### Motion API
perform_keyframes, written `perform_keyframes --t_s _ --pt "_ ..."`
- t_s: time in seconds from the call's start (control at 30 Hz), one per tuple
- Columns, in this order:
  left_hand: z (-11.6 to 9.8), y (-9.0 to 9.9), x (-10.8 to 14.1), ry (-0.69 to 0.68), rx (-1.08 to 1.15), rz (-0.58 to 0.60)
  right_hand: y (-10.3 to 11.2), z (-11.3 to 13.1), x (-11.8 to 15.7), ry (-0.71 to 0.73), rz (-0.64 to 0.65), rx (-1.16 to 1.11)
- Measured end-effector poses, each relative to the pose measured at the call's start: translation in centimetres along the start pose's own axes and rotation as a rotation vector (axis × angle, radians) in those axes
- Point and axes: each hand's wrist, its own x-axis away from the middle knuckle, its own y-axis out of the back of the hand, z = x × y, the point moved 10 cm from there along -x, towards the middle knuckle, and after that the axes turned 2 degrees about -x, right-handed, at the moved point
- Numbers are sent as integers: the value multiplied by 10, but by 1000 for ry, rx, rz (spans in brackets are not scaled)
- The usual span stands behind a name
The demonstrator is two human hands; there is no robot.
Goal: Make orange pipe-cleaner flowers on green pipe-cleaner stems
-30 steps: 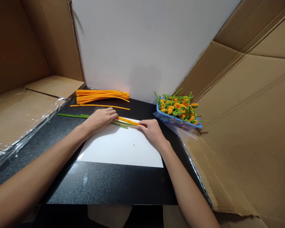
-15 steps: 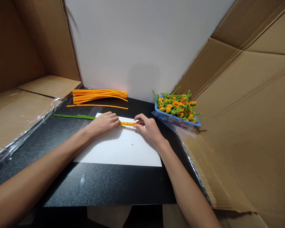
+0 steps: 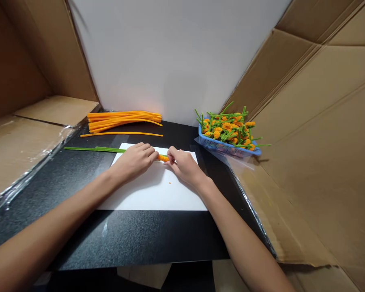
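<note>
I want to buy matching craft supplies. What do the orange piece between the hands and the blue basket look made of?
The orange piece looks like chenille pipe cleaner: fuzzy, matte fibre, like the loose strips, whose bends suggest a wire core, though no wire shows. The blue basket looks like moulded plastic: smooth, slightly glossy, with a regular lattice.

Inventory of legible markings from my remote view: none. I checked the cardboard panels, the white paper sheet, the blue plastic basket, the black tabletop and the green pipe cleaner; no word, label, brand, number or sign reads on any of them.
</note>
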Motion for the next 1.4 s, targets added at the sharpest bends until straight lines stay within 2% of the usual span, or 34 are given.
perform_keyframes --t_s 0.17,0.37,0.7,1.13,1.4 --pt "-4 -13 1 -16 42 53 -3 14 2 100 0 166" --pt "-10 -25 4 -34 73 124 -18 39 6 324 67 327" --pt "-5 -21 11 16 238 29 -27 54 10 449 84 482" --pt "-11 -22 9 4 334 145 -30 70 20 574 -30 623" --pt "-10 -21 8 -17 369 153 -33 70 23 616 -42 599"
